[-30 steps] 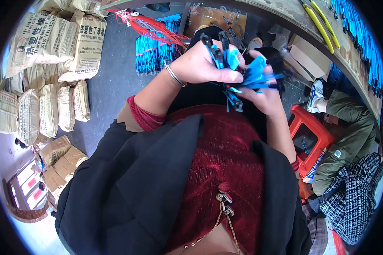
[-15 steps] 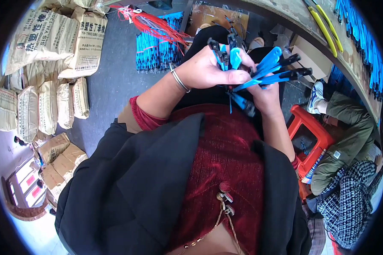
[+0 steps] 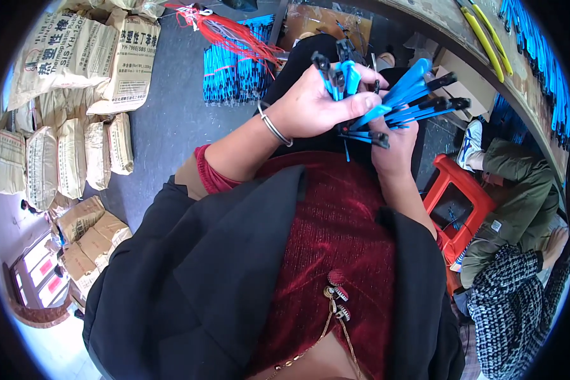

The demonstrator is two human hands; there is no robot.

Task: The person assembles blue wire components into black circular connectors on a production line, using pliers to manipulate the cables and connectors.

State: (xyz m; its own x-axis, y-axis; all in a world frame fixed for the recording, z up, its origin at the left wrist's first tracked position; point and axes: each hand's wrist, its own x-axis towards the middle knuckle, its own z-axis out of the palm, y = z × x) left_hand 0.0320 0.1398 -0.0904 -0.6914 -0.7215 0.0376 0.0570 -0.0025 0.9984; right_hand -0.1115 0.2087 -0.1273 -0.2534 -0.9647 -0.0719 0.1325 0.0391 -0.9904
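Note:
My left hand (image 3: 307,106) is closed around several blue strips with black ends (image 3: 350,81), its thumb laid across them. Beside it, my right hand (image 3: 396,142) grips a fanned bundle of blue strips (image 3: 406,88) whose black tips point out to the right. The two hands meet above my lap, and their strips cross where they come together. One short blue piece with a black end (image 3: 379,139) sticks out below my left thumb. Most fingers of my right hand are hidden behind the strips.
Blue strips in bundles (image 3: 220,76) lie on the dark floor, red ties (image 3: 237,39) over them. Paper sacks (image 3: 73,158) stand at left. A wooden bench (image 3: 437,25) on the right holds yellow-handled pliers (image 3: 481,41). Near a red stool (image 3: 481,193) sits another person (image 3: 513,190).
Both hands have shifted slightly, and the strips in my right hand are spread differently. The black end below my thumb has come up. The other person's arm at the right has moved.

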